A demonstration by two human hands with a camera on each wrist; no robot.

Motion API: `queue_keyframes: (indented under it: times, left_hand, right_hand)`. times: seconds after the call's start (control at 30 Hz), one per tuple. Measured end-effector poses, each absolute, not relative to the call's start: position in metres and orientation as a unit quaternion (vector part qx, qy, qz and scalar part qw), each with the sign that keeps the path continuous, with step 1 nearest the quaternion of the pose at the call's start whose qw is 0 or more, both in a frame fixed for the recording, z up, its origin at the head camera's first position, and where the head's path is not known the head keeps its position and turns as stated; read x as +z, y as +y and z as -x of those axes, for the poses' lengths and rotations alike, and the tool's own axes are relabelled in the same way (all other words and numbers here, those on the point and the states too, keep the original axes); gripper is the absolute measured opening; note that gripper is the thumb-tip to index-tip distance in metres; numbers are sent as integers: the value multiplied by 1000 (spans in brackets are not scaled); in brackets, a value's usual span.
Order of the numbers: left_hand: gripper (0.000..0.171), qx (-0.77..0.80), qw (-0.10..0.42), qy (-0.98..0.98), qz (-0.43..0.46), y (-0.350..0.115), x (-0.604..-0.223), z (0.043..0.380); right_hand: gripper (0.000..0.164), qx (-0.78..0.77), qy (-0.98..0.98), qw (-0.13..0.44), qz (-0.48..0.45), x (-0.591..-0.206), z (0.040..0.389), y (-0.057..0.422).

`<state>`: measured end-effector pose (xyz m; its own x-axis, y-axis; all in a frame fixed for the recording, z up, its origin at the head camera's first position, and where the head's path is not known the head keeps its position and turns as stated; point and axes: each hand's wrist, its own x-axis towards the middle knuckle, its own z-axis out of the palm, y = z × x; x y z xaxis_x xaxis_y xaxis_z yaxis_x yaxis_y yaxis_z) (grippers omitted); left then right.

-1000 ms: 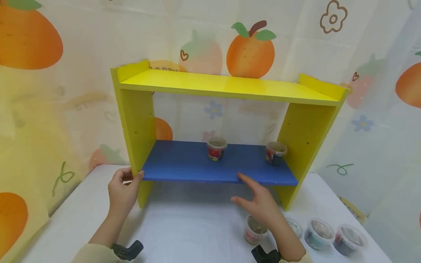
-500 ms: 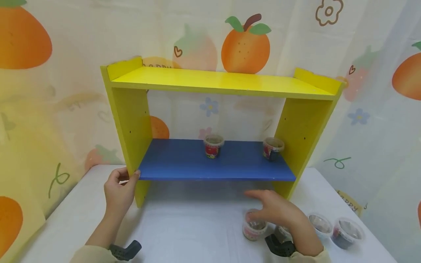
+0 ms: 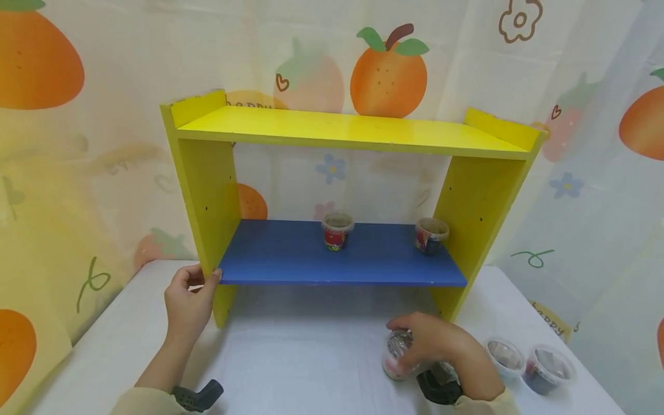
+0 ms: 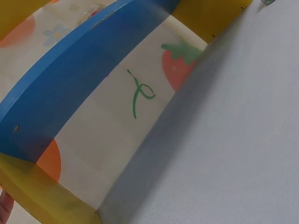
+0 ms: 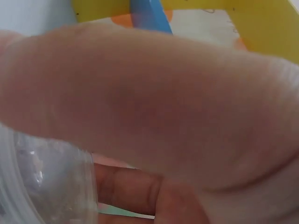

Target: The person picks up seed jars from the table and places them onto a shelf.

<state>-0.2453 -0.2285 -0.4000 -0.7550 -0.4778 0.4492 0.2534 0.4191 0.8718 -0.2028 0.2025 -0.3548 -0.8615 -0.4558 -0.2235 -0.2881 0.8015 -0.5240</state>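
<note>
A small yellow shelf unit [image 3: 332, 128] with a blue lower board [image 3: 290, 259] stands on the white table. My left hand [image 3: 189, 302] grips its left side panel, thumb at the board's front corner; only a bit of that hand shows in the left wrist view. Below the board's right part, my right hand [image 3: 441, 343] is curled around a small clear-lidded plastic tub [image 3: 392, 363] with a pinkish side. Thumb and fingers lie on opposite sides of this tub [image 5: 56, 177] in the right wrist view. The tub's right side is hidden by the hand.
Two small tubs stand on the blue board, one with a red label [image 3: 337, 233] near the middle and a dark one [image 3: 430, 236] at right. On the table at right are a teal tub [image 3: 505, 358] and a dark tub [image 3: 548, 370]. Another tub [image 3: 445, 372] is partly behind my right wrist.
My right hand has come down from the blue board's front edge to the pinkish tub and taken hold of it. My left hand stays on the side panel. The view has shifted slightly.
</note>
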Motion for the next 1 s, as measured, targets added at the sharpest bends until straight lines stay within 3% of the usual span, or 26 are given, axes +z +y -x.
queue_keyframes:
  times: [0.33, 0.6, 1.0]
  left_hand:
    - [31, -527, 346, -773, -72, -229, -400, 244]
    - [31, -524, 341, -777, -70, -229, -402, 244]
    - [31, -525, 348, -774, -67, -227, -401, 245]
  right_hand:
    - [69, -248, 930, 159, 219, -365, 210, 186]
    - [74, -311, 912, 106, 246, -392, 218, 168]
    - [84, -430, 865, 136, 221, -420, 226, 155]
